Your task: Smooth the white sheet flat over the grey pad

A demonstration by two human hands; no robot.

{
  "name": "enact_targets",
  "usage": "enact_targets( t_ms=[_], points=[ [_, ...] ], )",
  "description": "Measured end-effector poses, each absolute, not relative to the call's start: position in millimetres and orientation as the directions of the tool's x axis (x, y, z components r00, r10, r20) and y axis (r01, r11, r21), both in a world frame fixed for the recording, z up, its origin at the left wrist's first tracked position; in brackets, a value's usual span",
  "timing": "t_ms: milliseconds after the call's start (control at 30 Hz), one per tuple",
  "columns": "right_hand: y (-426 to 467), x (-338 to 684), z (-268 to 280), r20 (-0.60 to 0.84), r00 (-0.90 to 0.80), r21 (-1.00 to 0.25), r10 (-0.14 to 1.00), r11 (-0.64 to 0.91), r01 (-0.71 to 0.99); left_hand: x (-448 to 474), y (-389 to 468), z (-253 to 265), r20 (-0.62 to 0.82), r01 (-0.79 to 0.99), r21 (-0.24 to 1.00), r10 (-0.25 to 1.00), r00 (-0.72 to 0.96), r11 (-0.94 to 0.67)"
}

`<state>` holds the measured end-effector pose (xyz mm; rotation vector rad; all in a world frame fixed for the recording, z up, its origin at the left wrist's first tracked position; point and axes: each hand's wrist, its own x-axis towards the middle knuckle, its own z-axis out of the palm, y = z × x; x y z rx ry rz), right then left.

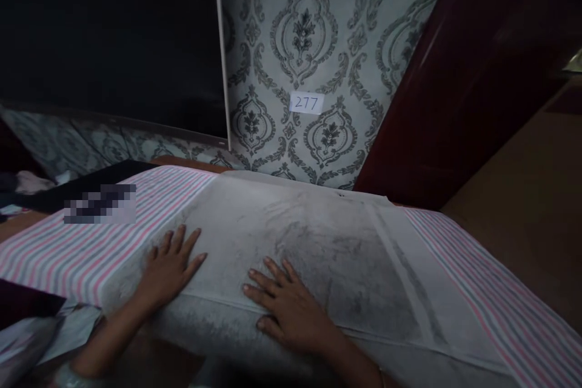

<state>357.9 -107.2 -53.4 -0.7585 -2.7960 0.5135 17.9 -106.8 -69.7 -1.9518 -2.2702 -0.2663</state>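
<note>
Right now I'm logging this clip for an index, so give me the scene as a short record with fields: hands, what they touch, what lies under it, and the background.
left hand: left hand flat, fingers spread, palm down on the pillow
right hand: right hand flat, palm down on the pillow, near its front edge
pillow: pillow white with grey smudges, lying flat
under it: striped sheet in pink, grey and white
background: patterned wallpaper; paper label reading 277; dark screen at left
</note>
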Motion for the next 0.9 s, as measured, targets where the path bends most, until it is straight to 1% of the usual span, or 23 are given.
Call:
enact_targets(
  t_ms=[167, 367, 467, 533, 633, 700, 800, 900],
  points=[
    [-105, 356, -56, 0.075, -0.852, -0.391, 0.518, 0.801, 0.453, -5, -118, -76, 0.260, 0.990, 0.033, 0.955, -0.143, 0.139],
    [-113, 361, -51, 0.115, -0.830, -0.381, 0.545, 0.796, 0.470, -14, -117, -88, 0.437, 0.995, 0.055, 0.894, -0.097, 0.081],
    [-114, 364, -45, 0.148, -0.829, -0.405, 0.539, 0.798, 0.446, -24, -117, -96, 0.517, 0.996, 0.085, 0.853, -0.075, 0.036],
    [-107, 368, -39, 0.182, -0.814, -0.428, 0.551, 0.790, 0.439, -29, -117, -97, 0.547, 0.994, 0.108, 0.833, -0.084, 0.029],
    [-88, 378, -31, 0.210, -0.737, -0.434, 0.643, 0.736, 0.519, -25, -114, -91, 0.528, 0.994, 0.091, 0.843, -0.102, 0.063],
    [-72, 386, -26, 0.168, -0.666, -0.429, 0.727, 0.662, 0.614, -11, -109, -82, 0.491, 0.996, 0.056, 0.866, -0.089, 0.071],
    [-48, 396, -20, 0.078, -0.564, -0.404, 0.822, 0.544, 0.736, 22, -89, -65, 0.430, 1.000, 0.020, 0.903, 0.007, -0.017],
    [-27, 406, -13, 0.041, -0.457, -0.364, 0.888, 0.440, 0.821, 59, -59, -49, 0.348, 0.989, 0.006, 0.927, 0.136, -0.148]
  ],
)
